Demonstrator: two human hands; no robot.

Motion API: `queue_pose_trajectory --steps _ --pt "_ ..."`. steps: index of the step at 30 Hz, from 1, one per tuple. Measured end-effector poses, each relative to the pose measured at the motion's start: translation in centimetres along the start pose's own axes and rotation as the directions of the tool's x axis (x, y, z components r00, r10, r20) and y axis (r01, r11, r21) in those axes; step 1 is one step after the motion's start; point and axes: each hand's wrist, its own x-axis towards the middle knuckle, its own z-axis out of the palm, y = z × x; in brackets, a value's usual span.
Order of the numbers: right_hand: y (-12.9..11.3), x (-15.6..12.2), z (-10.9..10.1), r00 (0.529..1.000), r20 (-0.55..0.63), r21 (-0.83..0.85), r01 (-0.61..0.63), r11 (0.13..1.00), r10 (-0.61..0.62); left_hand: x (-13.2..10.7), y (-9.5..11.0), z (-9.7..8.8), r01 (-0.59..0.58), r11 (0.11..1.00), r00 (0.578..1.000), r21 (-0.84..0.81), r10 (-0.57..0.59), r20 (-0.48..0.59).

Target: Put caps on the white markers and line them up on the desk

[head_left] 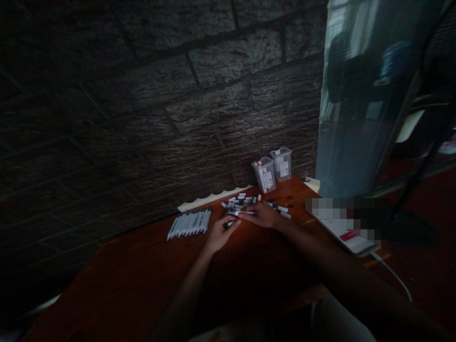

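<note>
My left hand [218, 234] is closed around a marker [231, 223] with a green end, low over the wooden table. Close beside it, my right hand [264, 214] pinches a slim pale marker [245, 213], its fingertips almost meeting those of the left. Dim light hides exactly how the two hands touch. Behind the fingers lies a loose heap of white markers or caps [242, 195] with coloured ends. To the left of my hands, several grey-white markers [189, 223] rest side by side in a neat row.
Two clear plastic bins [264, 175] with labels stand against the dark brick wall [213, 109]; the nearer one holds a few coloured markers. A tablet-like device [351, 237] with a white cable [392, 275] lies at the right edge of the wooden table [142, 275].
</note>
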Motion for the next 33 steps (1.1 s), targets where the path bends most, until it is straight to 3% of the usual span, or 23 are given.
queue_pose_trajectory --steps 16,26,33 --pt "1.0 0.3 0.7 0.998 0.028 -0.002 0.056 0.998 -0.056 -0.1 -0.1 0.4 -0.028 0.997 0.999 0.069 0.026 0.027" --pt "0.4 0.1 0.5 0.996 0.072 0.038 0.044 0.998 -0.047 -0.5 -0.2 1.0 -0.137 0.968 0.979 0.209 0.101 0.174" --pt "0.3 0.1 0.5 0.998 0.041 0.003 0.047 0.999 -0.047 -0.4 0.4 1.5 -0.144 0.985 0.983 0.096 0.130 0.131"
